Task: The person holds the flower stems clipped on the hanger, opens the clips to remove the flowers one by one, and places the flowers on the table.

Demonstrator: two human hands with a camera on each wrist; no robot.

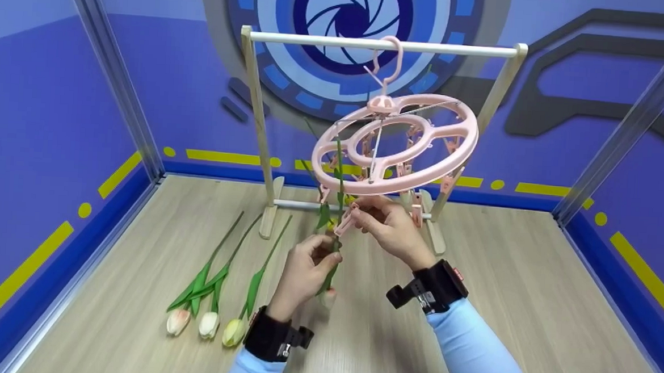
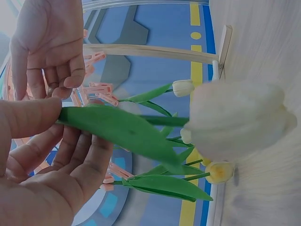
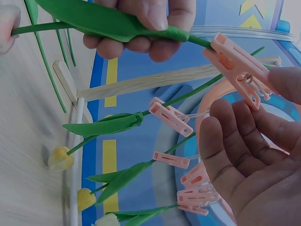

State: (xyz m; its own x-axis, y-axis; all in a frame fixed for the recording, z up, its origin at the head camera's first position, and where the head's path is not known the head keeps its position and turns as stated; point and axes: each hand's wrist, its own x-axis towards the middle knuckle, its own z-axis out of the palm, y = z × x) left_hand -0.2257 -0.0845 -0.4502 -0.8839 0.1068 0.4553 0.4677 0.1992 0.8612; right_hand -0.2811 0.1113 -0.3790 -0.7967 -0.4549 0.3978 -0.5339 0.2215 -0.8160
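My left hand (image 1: 311, 265) pinches the green stem of an artificial tulip, leaf (image 2: 122, 129) beside the thumb, its pale bloom (image 2: 240, 120) pointing down. Close by, my right hand (image 1: 392, 229) pinches a pink clothespin (image 3: 235, 66) between thumb and fingers. The clothespin's tip meets the stem just above my left fingers; whether it has closed on the stem I cannot tell. That clothespin is below the near left rim of a round pink clip hanger (image 1: 360, 188). Other tulips hang bloom-down from its clips, including a yellow one (image 3: 61, 158) and a white one (image 2: 182, 88).
The clip hanger hooks over the white rod (image 1: 328, 41) of a wooden stand. Left of my hands, three tulips lie on the table: a pinkish one (image 1: 177, 321), a white one (image 1: 209, 324) and a yellowish one (image 1: 234, 332). Printed panels (image 1: 161, 86) enclose the table.
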